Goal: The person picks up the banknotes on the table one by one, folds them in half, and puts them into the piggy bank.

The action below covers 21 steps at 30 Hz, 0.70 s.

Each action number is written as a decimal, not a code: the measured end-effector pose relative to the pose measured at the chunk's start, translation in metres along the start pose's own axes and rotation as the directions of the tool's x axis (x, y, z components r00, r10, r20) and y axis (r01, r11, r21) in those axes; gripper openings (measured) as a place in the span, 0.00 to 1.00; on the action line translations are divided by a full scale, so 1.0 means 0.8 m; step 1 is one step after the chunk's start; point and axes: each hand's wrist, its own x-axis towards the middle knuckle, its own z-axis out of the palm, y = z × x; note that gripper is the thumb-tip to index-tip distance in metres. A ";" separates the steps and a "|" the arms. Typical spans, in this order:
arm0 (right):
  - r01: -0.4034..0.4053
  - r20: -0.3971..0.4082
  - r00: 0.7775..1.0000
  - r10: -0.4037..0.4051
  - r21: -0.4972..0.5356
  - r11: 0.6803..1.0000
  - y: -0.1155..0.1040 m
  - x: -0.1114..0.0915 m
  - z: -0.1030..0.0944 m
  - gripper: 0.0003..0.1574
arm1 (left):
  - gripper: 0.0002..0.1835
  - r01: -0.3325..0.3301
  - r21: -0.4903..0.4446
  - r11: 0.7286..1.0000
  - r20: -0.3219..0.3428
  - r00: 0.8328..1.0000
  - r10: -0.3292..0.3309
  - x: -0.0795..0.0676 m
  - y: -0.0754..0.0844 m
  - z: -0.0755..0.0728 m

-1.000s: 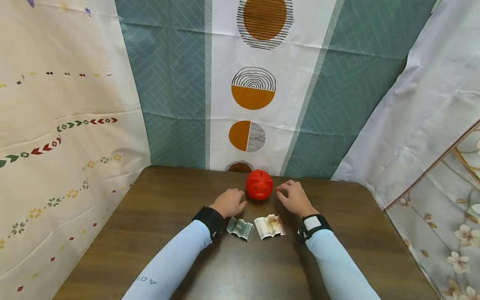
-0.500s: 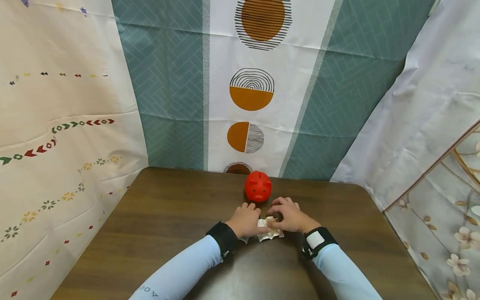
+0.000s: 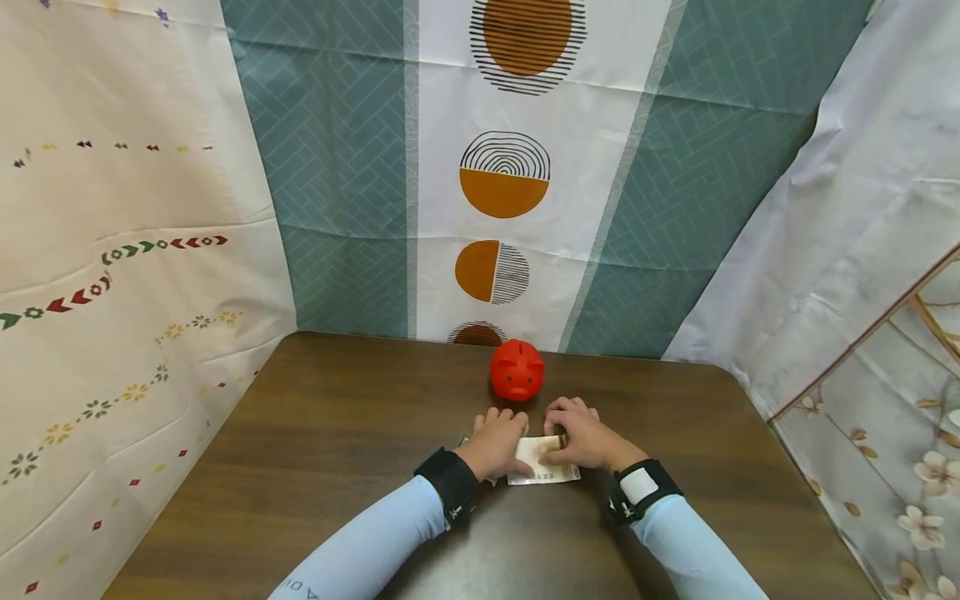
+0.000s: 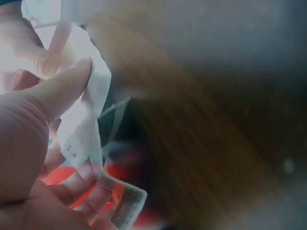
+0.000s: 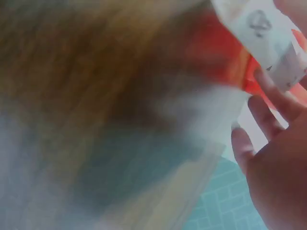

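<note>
A creased, pale cream banknote (image 3: 551,476) is stretched between the two hands, low over the table. My left hand (image 3: 491,444) pinches its left side; in the left wrist view the thumb (image 4: 72,88) presses on the near face of the note, with fingers behind. On the other side my right hand (image 3: 590,438) pinches the note between thumb and fingers, some of which look spread in the right wrist view. A green banknote (image 3: 463,440) lies mostly hidden under the left hand. Just beyond both hands stands a red piggy bank (image 3: 517,372), its slot on top.
The brown wooden table (image 3: 337,417) ends at a back edge close behind the piggy bank. A green and white patterned curtain (image 3: 352,208) hangs there. Patterned cloths hang along the left (image 3: 150,333) and right (image 3: 862,333) sides.
Both hands have come back from beside the piggy bank to the banknotes. They have taken hold of the cream one, which now looks flatter and wider. The piggy bank has not moved.
</note>
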 end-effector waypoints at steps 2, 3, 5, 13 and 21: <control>0.029 0.021 0.999 -0.030 0.069 0.997 -0.001 -0.004 -0.004 0.18 | 0.32 -0.032 -0.035 0.999 -0.020 0.999 0.031 -0.002 0.001 -0.001; 0.046 0.034 0.998 -0.050 0.109 0.993 -0.002 -0.006 -0.006 0.17 | 0.31 -0.053 -0.056 0.997 -0.031 0.998 0.052 -0.004 0.000 -0.002; 0.071 0.055 0.995 -0.084 0.202 0.977 -0.005 -0.011 -0.011 0.15 | 0.29 -0.099 -0.104 0.990 -0.069 0.993 0.092 -0.008 -0.001 -0.004; 0.121 -0.108 0.990 -0.086 0.375 0.919 -0.026 -0.034 -0.026 0.12 | 0.17 -0.199 -0.543 0.816 -0.223 0.971 0.089 -0.030 -0.013 -0.021; 0.133 -0.298 0.955 0.009 0.451 0.882 -0.061 -0.056 -0.028 0.13 | 0.20 -0.210 -0.840 0.500 -0.201 0.977 0.073 -0.062 -0.022 -0.037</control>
